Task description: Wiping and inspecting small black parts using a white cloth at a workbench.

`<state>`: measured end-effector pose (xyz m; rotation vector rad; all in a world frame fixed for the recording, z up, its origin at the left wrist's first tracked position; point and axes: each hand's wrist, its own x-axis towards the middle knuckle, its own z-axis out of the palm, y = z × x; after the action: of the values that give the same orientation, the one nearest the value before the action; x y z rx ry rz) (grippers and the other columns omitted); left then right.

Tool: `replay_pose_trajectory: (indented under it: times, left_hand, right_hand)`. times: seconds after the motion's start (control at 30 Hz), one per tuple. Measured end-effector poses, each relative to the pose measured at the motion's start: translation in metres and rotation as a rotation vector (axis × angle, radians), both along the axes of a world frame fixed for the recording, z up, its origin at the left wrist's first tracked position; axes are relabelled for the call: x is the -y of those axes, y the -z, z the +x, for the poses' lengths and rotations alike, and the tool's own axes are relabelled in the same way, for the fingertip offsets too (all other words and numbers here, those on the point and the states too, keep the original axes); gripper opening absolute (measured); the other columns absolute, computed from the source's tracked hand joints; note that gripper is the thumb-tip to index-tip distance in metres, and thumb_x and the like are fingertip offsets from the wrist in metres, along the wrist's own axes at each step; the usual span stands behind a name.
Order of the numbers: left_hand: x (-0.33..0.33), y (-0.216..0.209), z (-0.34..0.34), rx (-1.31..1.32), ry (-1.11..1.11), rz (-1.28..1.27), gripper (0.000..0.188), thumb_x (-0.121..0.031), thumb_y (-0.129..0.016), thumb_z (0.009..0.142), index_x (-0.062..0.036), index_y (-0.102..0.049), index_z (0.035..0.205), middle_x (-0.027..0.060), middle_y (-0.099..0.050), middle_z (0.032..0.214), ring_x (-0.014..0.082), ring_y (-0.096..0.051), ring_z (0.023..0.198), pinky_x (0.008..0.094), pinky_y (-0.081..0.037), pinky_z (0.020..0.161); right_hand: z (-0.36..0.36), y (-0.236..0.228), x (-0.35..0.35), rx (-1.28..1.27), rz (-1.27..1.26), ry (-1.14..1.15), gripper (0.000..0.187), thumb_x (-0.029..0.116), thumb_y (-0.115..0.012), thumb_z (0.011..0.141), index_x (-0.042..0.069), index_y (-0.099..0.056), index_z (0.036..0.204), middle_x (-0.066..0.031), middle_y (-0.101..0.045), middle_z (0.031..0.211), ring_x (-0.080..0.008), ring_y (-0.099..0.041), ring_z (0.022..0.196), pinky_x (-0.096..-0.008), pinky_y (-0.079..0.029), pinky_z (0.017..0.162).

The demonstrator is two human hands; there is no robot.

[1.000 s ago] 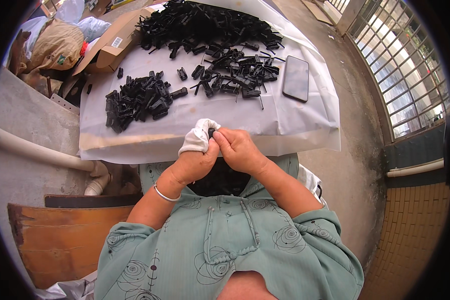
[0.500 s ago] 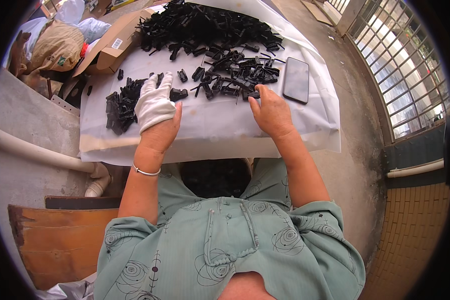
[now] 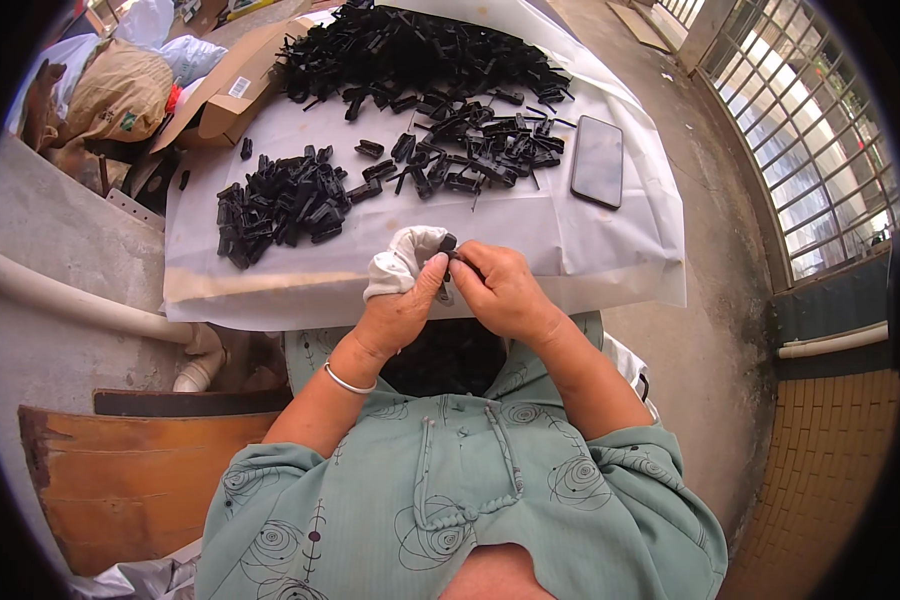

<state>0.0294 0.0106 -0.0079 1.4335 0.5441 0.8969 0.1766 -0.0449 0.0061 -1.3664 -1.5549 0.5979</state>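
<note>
My left hand [image 3: 407, 285], in a white glove that leaves the thumb bare, is closed round a small black plastic part [image 3: 448, 244] over the table's near edge. Bare, my right hand [image 3: 500, 288] pinches at the same part from the other side, its fingertips touching the left thumb. The fingers cover most of the part, so its shape is unclear. Beyond the hands, a pile of black plastic parts [image 3: 285, 205] lies to the left. A looser group of black parts with thin stems [image 3: 490, 145] is spread at the centre right.
A large heap of black parts [image 3: 410, 55] covers the table's far end. At the right lies a dark phone [image 3: 597, 162]. White sheeting [image 3: 530, 235] covers the table. An opened cardboard box [image 3: 225, 100] stands at the far left; a dark container [image 3: 445, 360] sits between my knees.
Both hands have drawn back from the piles and come together at the table's near edge, now with a small black part between them. The left pile is uncovered.
</note>
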Motion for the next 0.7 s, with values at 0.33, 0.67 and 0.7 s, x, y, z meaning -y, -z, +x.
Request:
replay_pose_trajectory:
  times: [0.33,0.67,0.7]
  left_hand:
    - [0.01,-0.027,-0.013,-0.159,0.098,-0.167,0.024,-0.011,-0.053,0.089,-0.0015,-0.05,0.111,0.0012,-0.056,0.081,0.0044,-0.048,0.057,0.0193,-0.041,0.047]
    - [0.014,-0.028,-0.011,-0.233,0.028,-0.041,0.028,0.001,-0.052,0.083,0.0018,-0.049,0.111,0.0052,-0.058,0.089,0.0058,-0.05,0.065,0.0198,-0.044,0.053]
    - [0.015,-0.028,-0.01,-0.213,0.009,-0.064,0.029,0.001,-0.053,0.083,0.0024,-0.049,0.111,0.0064,-0.058,0.091,0.0075,-0.052,0.068,0.0212,-0.046,0.058]
  right_hand:
    - [-0.013,-0.013,0.007,0.065,0.228,0.167,0.022,0.014,-0.069,0.077,0.002,-0.051,0.071,-0.0062,-0.05,0.06,-0.014,-0.047,0.049,-0.0258,-0.037,0.045]
    - [-0.003,-0.011,0.013,-0.173,0.011,-0.072,0.028,0.02,-0.05,0.091,-0.001,-0.05,0.071,-0.0075,-0.048,0.059,-0.0144,-0.04,0.055,-0.0295,-0.038,0.052]
    - [-0.004,-0.013,0.013,-0.102,-0.028,-0.066,0.026,0.017,-0.049,0.091,-0.001,-0.05,0.072,-0.0089,-0.046,0.059,-0.0152,-0.039,0.054,-0.0303,-0.038,0.052]
